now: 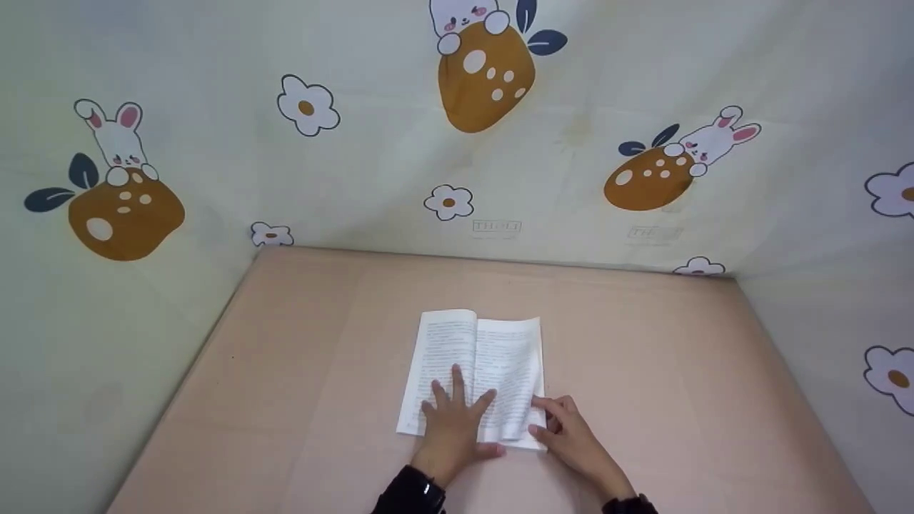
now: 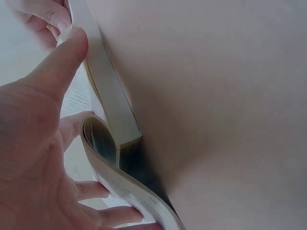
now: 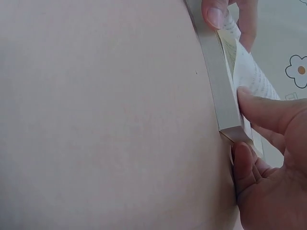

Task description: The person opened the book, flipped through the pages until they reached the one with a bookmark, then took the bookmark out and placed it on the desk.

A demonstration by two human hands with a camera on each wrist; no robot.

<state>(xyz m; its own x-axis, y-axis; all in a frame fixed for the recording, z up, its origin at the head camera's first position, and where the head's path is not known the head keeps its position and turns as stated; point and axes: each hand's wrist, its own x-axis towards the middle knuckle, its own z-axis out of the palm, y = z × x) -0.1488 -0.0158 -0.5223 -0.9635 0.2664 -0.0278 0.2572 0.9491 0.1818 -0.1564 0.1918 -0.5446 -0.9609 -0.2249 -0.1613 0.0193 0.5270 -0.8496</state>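
Note:
An open book [image 1: 444, 339] with printed text lies on the table, its pages facing up. My left hand [image 1: 451, 428] presses on the left page with fingers spread, its thumb reaching over the book's lower edge. In the left wrist view, the left thumb [image 2: 60, 60] touches the thick page block, and the left pages bow up near the spine. At the right edge, my right hand [image 1: 577, 444] pinches a page [image 1: 518, 385], which curves up off the stack. The right wrist view shows the right thumb [image 3: 264, 109] against the lifted page [image 3: 252, 76], with other fingers curled by the block's corner.
The book stands on a pinkish-beige table surface [image 1: 321, 321]. Pale cloth walls [image 1: 371, 164] printed with rabbits, orange fruit and flowers rise behind the table and at both sides. Dark sleeves [image 1: 410, 492] cover both wrists.

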